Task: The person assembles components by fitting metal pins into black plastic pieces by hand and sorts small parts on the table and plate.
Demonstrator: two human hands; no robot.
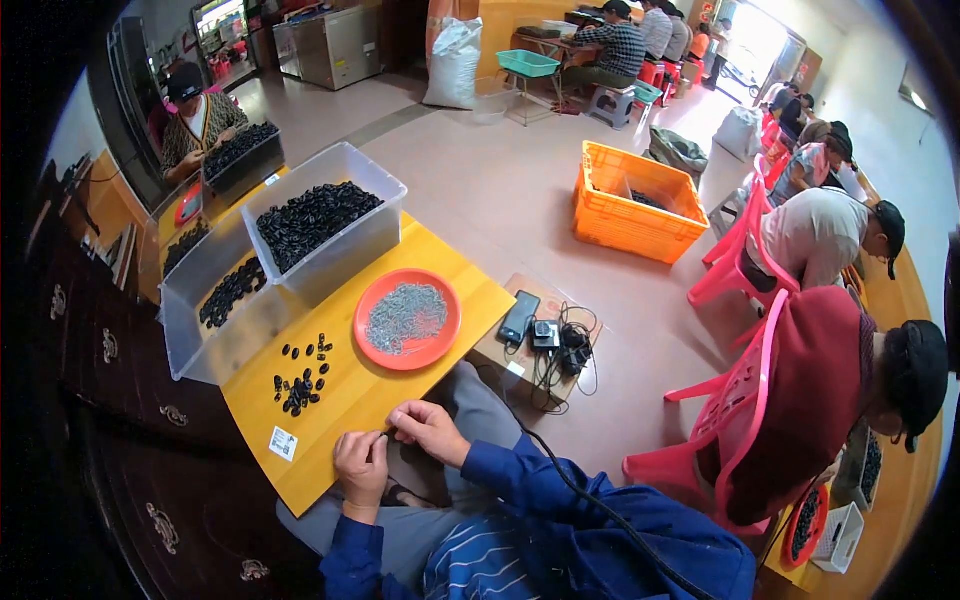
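My left hand (360,468) and my right hand (430,432) meet above my lap, at the near edge of the yellow table (330,440). Both are closed, fingertips pinched together around a small black piece (387,433), mostly hidden by the fingers. Loose black oval pieces (300,392) lie scattered on the table beyond my left hand. Farther off, a round red plate (402,361) holds a heap of small silvery metal parts (405,316), too fine to make out singly. A white label (283,443) lies on the tabletop left of my hands.
Two clear plastic bins (345,235) (200,350) with black pieces stand at the table's far left. A cardboard box (485,350) beside the table carries a phone (520,317) and cables. An orange crate (640,235) stands on the floor. Several people sit working, some on pink chairs (735,440).
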